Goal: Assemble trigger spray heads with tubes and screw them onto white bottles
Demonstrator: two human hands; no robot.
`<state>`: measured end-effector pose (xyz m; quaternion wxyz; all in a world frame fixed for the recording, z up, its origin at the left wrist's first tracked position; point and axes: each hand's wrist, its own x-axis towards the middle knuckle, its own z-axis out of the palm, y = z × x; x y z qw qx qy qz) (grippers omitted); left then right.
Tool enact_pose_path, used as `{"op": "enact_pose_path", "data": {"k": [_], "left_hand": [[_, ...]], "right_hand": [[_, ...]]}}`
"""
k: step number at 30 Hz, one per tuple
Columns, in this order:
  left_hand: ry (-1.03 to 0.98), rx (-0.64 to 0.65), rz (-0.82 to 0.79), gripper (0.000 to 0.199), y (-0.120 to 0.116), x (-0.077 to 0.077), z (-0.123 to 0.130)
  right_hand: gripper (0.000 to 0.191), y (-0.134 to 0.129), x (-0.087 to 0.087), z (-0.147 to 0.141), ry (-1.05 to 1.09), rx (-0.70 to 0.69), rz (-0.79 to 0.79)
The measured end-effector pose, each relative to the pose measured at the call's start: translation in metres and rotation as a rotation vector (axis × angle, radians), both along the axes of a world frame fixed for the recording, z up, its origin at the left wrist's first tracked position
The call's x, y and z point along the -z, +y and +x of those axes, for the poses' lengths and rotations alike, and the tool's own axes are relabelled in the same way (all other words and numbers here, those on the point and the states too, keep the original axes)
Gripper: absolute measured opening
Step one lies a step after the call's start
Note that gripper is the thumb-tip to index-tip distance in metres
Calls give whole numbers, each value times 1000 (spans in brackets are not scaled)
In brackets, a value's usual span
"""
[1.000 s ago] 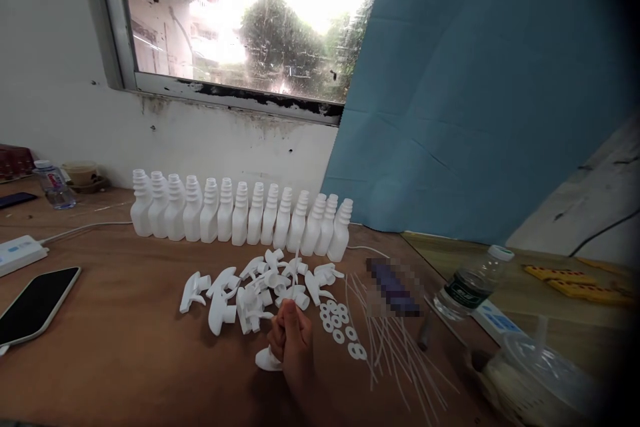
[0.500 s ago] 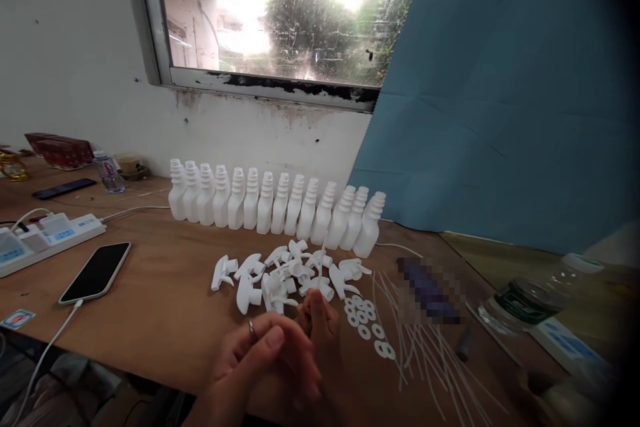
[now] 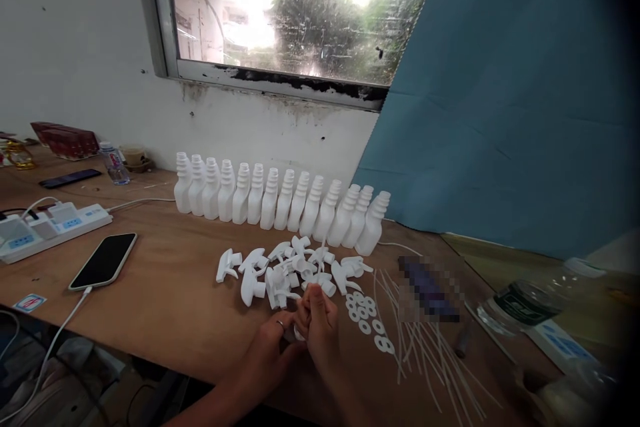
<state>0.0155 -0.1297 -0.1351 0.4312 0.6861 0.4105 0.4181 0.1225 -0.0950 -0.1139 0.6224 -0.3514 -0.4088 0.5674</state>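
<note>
Over the brown table (image 3: 175, 320), the right hand (image 3: 320, 321) is clenched around a thin white tube (image 3: 323, 255) poking above the fist. The left hand (image 3: 267, 345) meets it beside a mostly hidden white piece (image 3: 299, 334); I can't tell whether that hand grips. Trigger spray heads (image 3: 248, 285) lie just beyond, near white washers (image 3: 361, 312).

The brown surface (image 3: 165, 293) is looking smooth and satiny, catching a soft sheen. The row of white ribbed-neck bottles (image 3: 270, 200) is showing smooth, faintly translucent plastic, while the white trigger spray heads (image 3: 253, 283) are showing opaque plastic with a light gloss. The thin translucent tubes (image 3: 425, 353) are appearing to be smooth plastic, and the flat white rings (image 3: 365, 326) are looking matt. The black-screened phone (image 3: 104, 261) is wearing a glossy face. The blue sheet (image 3: 500, 80) is hanging matt and lightly creased; the grimy window pane (image 3: 310, 20) is looking streaked.
</note>
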Motion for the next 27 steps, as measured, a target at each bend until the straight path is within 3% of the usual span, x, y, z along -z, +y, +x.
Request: {"op": "enact_pose_path", "data": {"k": [7,13,16,19,22,24,27], "left_hand": [[2,15,60,11,6,12,0],[-69,-18,85,20,10,26,2],[-45,-40,79,17,8,23,3],[40,-24,78,11,3,15,-1],[182,12,185,25,8,0,-27],[301,-140,309,32,20,-12,-62],[531,-689,431,36,46,-27,-141]], "right_hand": [[61,3,3,2,13,-2,-14],[57,-5,3,-8,-287,-32,169],[57,-8,2,-9,-258,-33,166],[57,-6,3,-5,-84,-69,72],[58,-4,2,-1,45,-72,36],[58,-3,1,0,57,-67,54],[58,-3,0,0,47,-88,55]]}}
